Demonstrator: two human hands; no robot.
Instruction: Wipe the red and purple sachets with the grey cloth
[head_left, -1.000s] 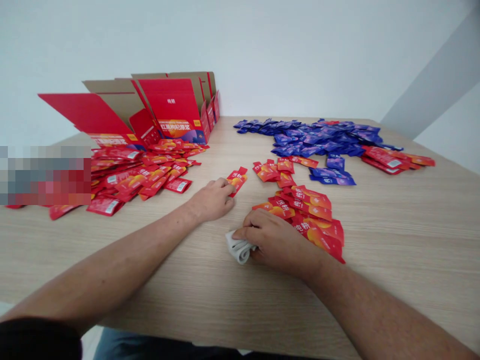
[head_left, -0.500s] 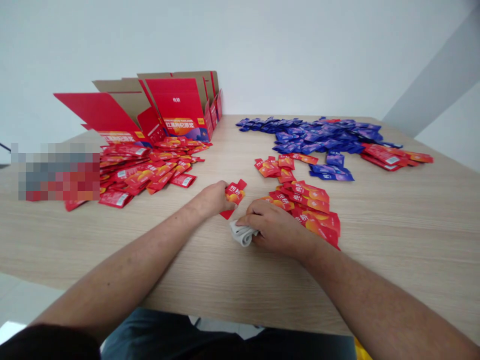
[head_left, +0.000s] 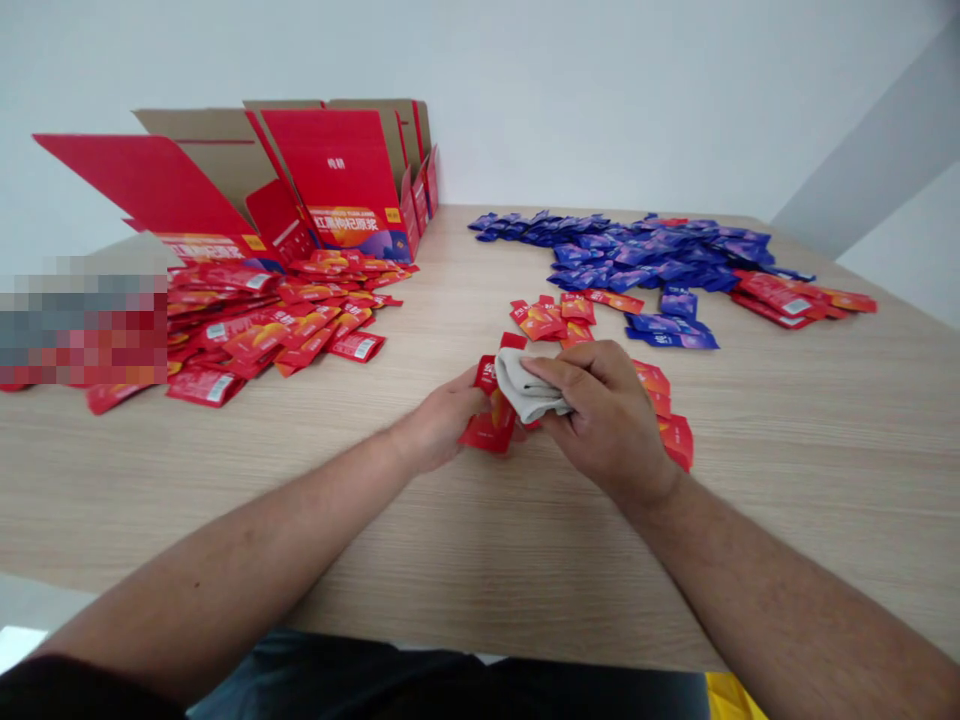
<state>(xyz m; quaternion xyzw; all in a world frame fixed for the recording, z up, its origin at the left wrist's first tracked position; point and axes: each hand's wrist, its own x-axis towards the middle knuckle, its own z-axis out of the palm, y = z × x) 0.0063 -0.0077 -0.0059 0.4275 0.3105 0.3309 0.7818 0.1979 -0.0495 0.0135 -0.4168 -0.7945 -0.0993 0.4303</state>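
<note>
My left hand (head_left: 442, 420) grips a small red sachet (head_left: 491, 425) near the middle of the wooden table, and the sachet's lower end sticks out below my fingers. My right hand (head_left: 607, 420) is shut on a folded off-white cloth (head_left: 525, 388), pressing it against the top of that sachet. Just behind and to the right of my right hand lies a loose group of red sachets (head_left: 675, 440), which is partly hidden by the hand.
A large heap of red sachets (head_left: 262, 330) spreads across the left of the wooden table (head_left: 825, 450). Flat red-and-cardboard boxes (head_left: 330, 170) stand behind it against the wall. Blue-purple sachets (head_left: 637, 255) cover the far right, with more red sachets (head_left: 780, 300) beside them.
The cloth has risen from the table in my right hand and now presses on the sachet. My hands have come together, and the camera view has tilted slightly upward.
</note>
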